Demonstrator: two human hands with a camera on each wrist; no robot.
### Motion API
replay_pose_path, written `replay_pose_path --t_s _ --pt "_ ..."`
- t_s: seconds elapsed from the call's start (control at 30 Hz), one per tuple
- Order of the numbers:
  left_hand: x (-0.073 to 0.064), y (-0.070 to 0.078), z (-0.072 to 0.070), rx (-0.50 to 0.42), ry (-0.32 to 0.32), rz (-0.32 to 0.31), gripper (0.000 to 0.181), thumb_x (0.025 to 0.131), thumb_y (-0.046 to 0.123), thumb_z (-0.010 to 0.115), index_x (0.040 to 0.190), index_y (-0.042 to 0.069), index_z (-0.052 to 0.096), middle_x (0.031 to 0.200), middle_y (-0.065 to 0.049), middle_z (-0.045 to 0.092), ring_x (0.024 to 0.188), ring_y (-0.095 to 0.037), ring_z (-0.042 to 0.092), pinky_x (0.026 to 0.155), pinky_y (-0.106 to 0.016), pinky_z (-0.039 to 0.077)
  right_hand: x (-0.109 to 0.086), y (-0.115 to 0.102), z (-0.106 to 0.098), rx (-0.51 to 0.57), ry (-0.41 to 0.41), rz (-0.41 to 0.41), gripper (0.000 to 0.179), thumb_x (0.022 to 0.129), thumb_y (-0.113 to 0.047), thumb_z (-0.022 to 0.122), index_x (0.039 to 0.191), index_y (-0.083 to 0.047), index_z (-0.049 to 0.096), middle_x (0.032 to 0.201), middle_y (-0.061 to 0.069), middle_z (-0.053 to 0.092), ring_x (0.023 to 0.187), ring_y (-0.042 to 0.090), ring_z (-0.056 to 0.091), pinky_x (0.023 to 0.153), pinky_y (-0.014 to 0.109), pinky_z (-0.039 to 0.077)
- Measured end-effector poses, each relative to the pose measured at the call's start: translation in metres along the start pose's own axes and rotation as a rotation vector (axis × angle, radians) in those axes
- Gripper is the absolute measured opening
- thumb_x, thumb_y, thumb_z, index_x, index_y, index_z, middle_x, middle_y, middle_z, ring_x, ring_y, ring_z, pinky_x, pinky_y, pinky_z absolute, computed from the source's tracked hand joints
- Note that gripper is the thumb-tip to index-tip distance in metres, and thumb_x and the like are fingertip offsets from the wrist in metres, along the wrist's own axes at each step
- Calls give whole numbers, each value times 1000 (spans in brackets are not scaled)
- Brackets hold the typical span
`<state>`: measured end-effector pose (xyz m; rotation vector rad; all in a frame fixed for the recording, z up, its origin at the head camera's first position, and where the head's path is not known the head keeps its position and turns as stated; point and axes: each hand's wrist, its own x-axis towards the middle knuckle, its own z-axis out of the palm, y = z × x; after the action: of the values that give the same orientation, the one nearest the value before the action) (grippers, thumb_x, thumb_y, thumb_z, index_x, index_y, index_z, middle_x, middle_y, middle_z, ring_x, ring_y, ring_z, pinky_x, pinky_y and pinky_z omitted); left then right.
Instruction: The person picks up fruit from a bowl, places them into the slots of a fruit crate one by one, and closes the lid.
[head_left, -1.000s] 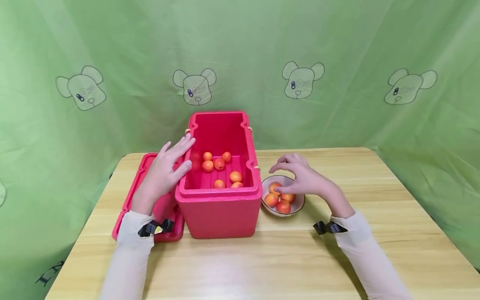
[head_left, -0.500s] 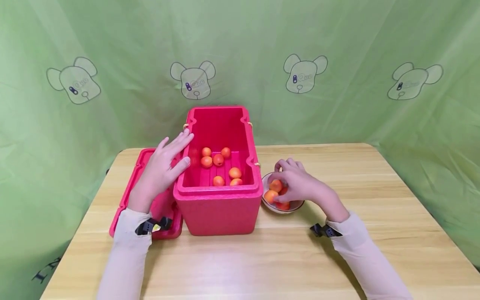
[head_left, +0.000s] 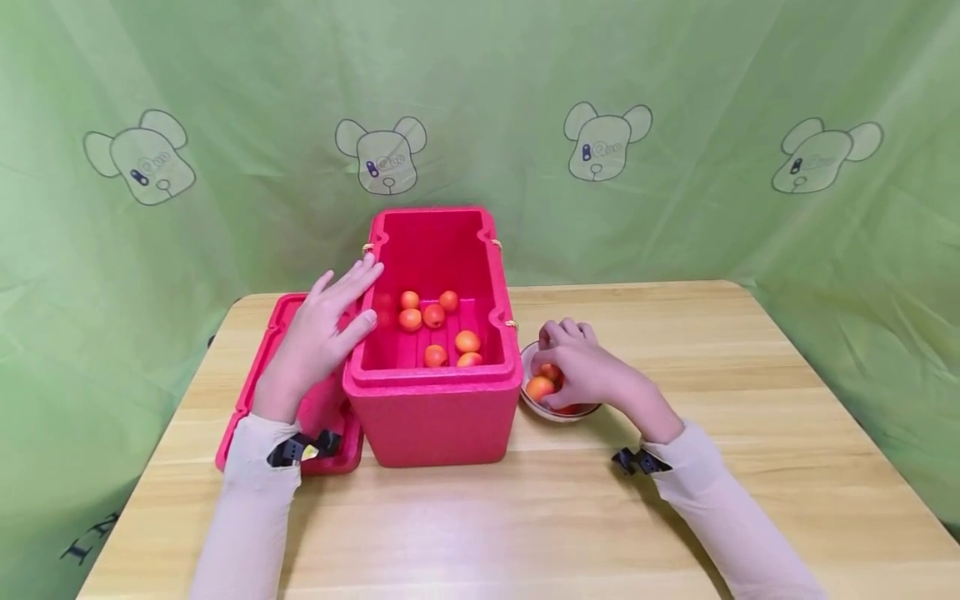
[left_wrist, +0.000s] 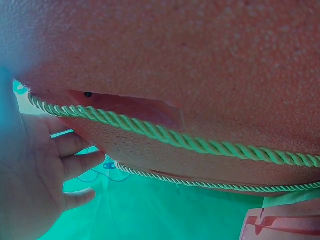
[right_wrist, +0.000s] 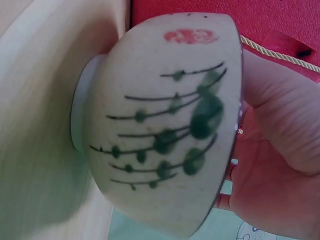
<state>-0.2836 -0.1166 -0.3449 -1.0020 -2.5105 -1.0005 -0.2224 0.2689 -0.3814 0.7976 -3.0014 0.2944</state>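
Note:
My left hand (head_left: pixel 318 333) rests with spread fingers on the left rim of a red foam box (head_left: pixel 431 429); in the left wrist view its fingers lie along the box wall beside a twisted cord (left_wrist: pixel 200 142). Inside the box lie several small round orange-red fruits (head_left: pixel 433 315). To the right stands a bowl (right_wrist: pixel 150 125), pale with green painted branches, holding more of these fruits (head_left: pixel 540 387). My right hand (head_left: pixel 585 367) reaches down into it, thumb and fingers curled about a small orange-red fruit (head_left: pixel 551 372). The hand hides part of the bowl's contents.
A red lid (head_left: pixel 330 408) lies on the wooden table (head_left: pixel 450 533) left of the box, partly under my left forearm. The bowl stands close against the box's right side. A green curtain (head_left: pixel 480 100) with bear outlines hangs behind the table.
My right hand has lowered from above the bowl into it, and its fingers have closed in around a fruit. The left hand stays on the rim. The head view has shifted slightly.

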Motion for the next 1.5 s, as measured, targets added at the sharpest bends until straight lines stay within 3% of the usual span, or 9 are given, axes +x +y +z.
replay_pose_path --t_s 0.53,0.8,1.1,1.5 --pt "-1 0 -1 -2 -19 -1 65 98 32 56 159 17 38 166 -9 34 156 -29 29 127 -59 12 -9 -4 -27 16 67 -1 27 69 -23 87 93 -21 73 115 11 55 108 29 45 92 52 32" --pt "-2 0 0 -7 -17 8 65 98 31 56 158 15 39 166 -9 34 155 -30 30 127 -59 12 -15 -2 -38 73 134 19 28 71 -18 87 97 -19 76 113 10 55 111 31 43 93 50 28" --pt "-2 0 -1 -4 -10 5 66 97 31 57 158 15 39 166 -9 34 155 -29 30 128 -59 12 -13 -3 -55 92 167 12 31 73 -20 88 101 -17 75 115 9 56 112 27 42 93 47 29" --pt "-1 1 0 -1 -14 13 65 98 32 56 158 15 39 167 -8 33 156 -27 29 128 -57 11 -9 -13 -106 37 273 -14 32 71 -17 89 100 -17 75 108 7 59 103 26 43 90 46 27"
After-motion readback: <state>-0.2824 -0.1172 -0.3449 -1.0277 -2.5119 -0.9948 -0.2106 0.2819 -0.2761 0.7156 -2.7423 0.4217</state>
